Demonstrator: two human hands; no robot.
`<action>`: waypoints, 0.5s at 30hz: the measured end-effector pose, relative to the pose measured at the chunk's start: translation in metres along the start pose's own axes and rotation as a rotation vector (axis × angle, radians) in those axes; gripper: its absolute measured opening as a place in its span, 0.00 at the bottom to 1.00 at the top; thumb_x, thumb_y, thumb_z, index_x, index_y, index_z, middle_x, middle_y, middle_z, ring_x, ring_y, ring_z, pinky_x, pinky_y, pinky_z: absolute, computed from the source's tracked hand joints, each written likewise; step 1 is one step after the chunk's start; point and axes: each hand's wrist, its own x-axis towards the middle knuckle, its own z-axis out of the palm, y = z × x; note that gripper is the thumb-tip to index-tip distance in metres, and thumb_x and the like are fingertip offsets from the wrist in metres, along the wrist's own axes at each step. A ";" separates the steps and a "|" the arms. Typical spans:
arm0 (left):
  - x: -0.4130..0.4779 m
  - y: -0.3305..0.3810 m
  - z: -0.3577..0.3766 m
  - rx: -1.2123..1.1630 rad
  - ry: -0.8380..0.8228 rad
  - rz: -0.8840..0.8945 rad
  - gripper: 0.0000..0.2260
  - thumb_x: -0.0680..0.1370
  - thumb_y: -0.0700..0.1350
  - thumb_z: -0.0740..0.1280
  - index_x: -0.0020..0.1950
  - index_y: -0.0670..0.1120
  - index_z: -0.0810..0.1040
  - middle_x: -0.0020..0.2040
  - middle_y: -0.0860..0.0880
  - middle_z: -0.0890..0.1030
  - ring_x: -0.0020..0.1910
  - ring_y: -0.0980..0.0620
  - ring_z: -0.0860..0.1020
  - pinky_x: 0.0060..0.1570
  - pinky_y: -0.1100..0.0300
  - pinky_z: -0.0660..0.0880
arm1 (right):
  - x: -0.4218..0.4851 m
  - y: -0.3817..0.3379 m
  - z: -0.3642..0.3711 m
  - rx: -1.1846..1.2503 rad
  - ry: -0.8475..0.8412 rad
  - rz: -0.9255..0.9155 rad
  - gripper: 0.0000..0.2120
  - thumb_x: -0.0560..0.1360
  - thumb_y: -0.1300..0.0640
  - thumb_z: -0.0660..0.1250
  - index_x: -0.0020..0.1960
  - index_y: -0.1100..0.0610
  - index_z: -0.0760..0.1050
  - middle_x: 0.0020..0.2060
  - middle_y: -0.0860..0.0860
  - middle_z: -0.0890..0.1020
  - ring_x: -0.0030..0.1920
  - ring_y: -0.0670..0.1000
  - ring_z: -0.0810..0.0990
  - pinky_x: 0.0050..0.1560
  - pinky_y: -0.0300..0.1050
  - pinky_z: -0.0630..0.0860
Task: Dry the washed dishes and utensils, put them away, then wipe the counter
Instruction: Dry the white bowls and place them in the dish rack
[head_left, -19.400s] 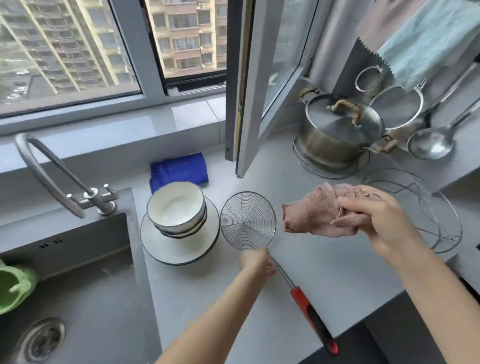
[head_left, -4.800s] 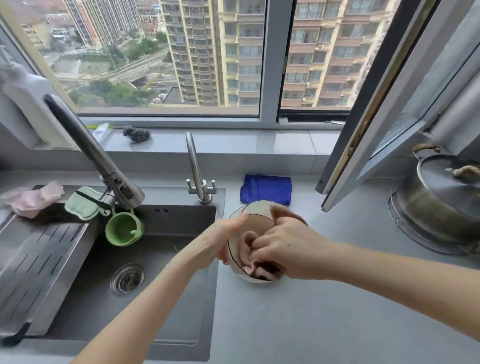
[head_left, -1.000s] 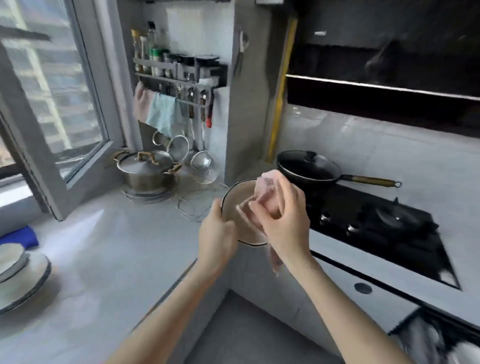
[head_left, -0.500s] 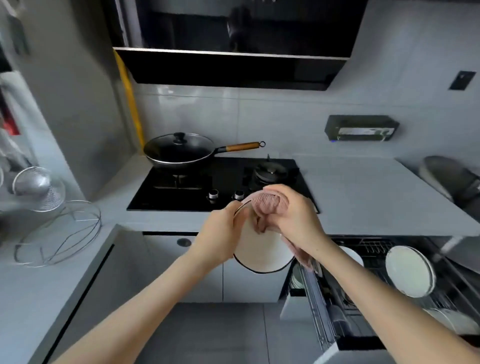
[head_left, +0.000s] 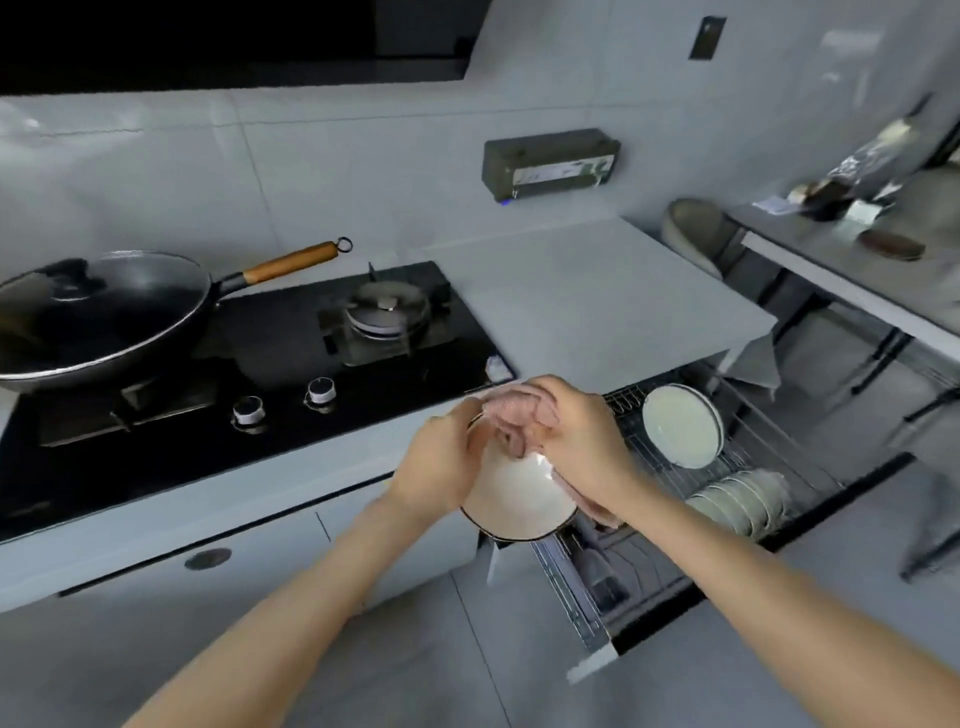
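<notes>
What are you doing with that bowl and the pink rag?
A person is drying a white bowl in front of the stove. The left hand holds the bowl by its rim, and the right hand rubs a pink cloth along its top edge. Just to the right, a dish drawer stands open, with a plate upright in its rack and stacked bowls. The bowl is not yet put away.

Two hands: left hand (head_left: 439, 467), right hand (head_left: 584, 441). One bowl (head_left: 517, 499), one pink cloth (head_left: 514, 415). One wok (head_left: 98, 322), left of frame. Two stove knobs (head_left: 248, 410). One upright plate (head_left: 680, 423) in drawer rack (head_left: 769, 436), right of frame; stacked bowls (head_left: 737, 499) beside it, number not clear.
</notes>
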 end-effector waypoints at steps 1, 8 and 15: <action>0.010 0.003 0.010 0.023 0.010 0.041 0.09 0.81 0.46 0.59 0.54 0.43 0.75 0.44 0.40 0.82 0.46 0.39 0.78 0.42 0.55 0.68 | 0.005 0.006 -0.005 -0.022 0.009 0.009 0.19 0.70 0.68 0.70 0.59 0.56 0.77 0.48 0.50 0.84 0.48 0.50 0.82 0.49 0.48 0.78; 0.059 0.056 0.107 -0.415 0.424 -0.445 0.09 0.82 0.45 0.55 0.45 0.42 0.68 0.35 0.46 0.75 0.39 0.40 0.75 0.34 0.55 0.63 | 0.040 0.070 0.004 0.512 0.600 0.648 0.13 0.68 0.62 0.74 0.50 0.59 0.75 0.43 0.51 0.83 0.45 0.53 0.82 0.45 0.46 0.77; 0.133 0.069 0.167 -0.471 -0.184 -0.460 0.18 0.80 0.57 0.56 0.54 0.41 0.70 0.42 0.43 0.79 0.28 0.47 0.81 0.35 0.56 0.76 | 0.087 0.179 -0.073 0.343 0.290 0.505 0.11 0.71 0.61 0.72 0.52 0.57 0.77 0.42 0.47 0.84 0.42 0.44 0.83 0.43 0.38 0.77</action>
